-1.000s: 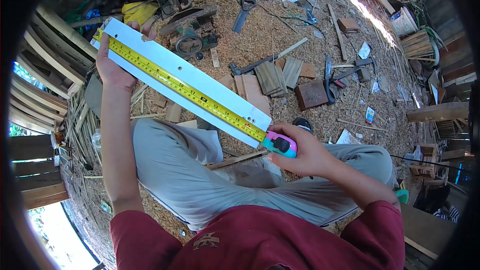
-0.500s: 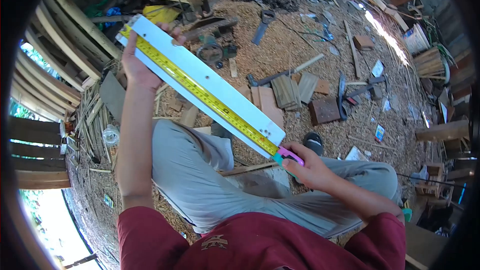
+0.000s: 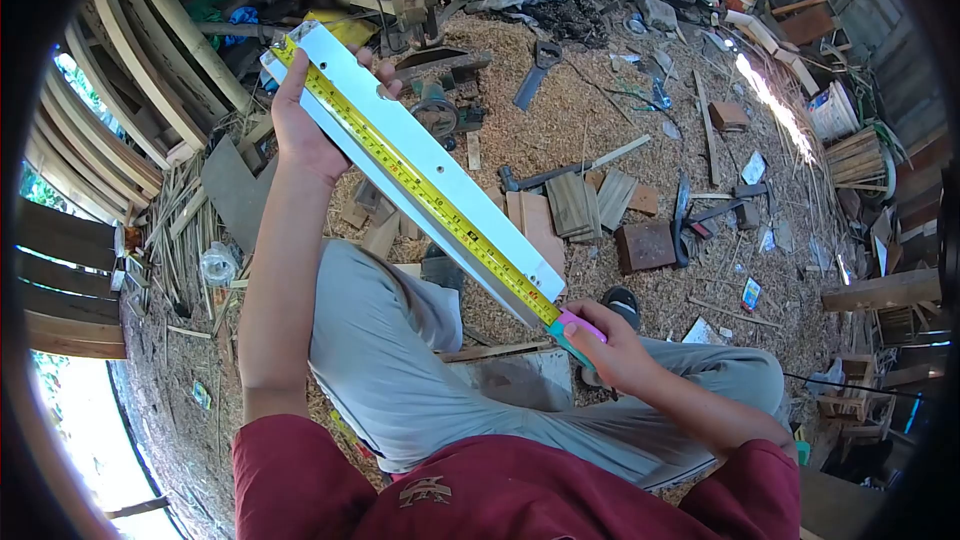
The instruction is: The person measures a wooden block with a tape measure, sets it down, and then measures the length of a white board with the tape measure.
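A long white board (image 3: 405, 145) with several small holes is held at a slant over my lap. Along its face runs the extended yellow blade of a tape measure (image 3: 430, 197). My left hand (image 3: 308, 125) grips the board's upper left end, the thumb pressing the blade's end against it and fingertips showing past the far edge. At the lower right end, my right hand (image 3: 612, 348) is closed around the pink and teal tape case (image 3: 577, 332), close against the board's end. Part of the case is hidden by the fingers.
Sawdust covers the ground. Beyond the board lie a hammer (image 3: 540, 178), wooden blocks (image 3: 572, 206), a brown block (image 3: 645, 246) and a handsaw (image 3: 537, 75). Curved timber (image 3: 150, 60) leans at the left; a white bucket (image 3: 832, 110) stands at the right.
The board's upper end and my left hand have shifted slightly right in view. The board now looks steeper and a little narrower. Both hands keep their grips.
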`<move>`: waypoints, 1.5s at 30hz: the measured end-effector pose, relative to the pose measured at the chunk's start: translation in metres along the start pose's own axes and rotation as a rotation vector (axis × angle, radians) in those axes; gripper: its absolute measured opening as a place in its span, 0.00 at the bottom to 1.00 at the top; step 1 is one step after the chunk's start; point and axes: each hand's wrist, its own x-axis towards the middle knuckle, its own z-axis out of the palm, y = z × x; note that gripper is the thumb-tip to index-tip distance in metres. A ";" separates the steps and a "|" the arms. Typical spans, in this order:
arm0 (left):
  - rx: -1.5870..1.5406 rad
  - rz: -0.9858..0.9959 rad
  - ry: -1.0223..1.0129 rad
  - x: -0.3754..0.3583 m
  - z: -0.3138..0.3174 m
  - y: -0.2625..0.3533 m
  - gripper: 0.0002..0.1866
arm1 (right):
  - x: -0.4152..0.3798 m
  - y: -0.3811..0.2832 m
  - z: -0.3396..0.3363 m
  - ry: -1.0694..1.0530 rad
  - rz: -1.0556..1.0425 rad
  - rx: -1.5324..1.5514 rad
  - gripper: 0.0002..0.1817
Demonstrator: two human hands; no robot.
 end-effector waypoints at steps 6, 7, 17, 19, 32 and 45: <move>0.032 0.025 0.024 0.000 0.005 -0.002 0.30 | 0.002 0.009 -0.002 0.024 0.005 0.035 0.17; 0.054 0.028 0.035 -0.001 0.006 -0.002 0.30 | 0.002 0.009 -0.002 0.023 0.000 0.037 0.17; 0.101 0.045 0.087 -0.002 0.016 -0.005 0.29 | 0.003 0.010 -0.004 0.009 -0.046 0.084 0.16; 0.084 0.038 0.089 -0.002 0.018 -0.006 0.29 | 0.005 0.013 -0.006 -0.007 -0.049 0.108 0.16; 0.076 0.133 0.047 0.001 -0.019 0.024 0.32 | -0.001 -0.013 -0.006 0.039 0.134 -0.064 0.15; 0.104 0.040 0.110 0.001 -0.025 0.019 0.33 | 0.007 0.011 -0.004 0.033 0.007 -0.016 0.12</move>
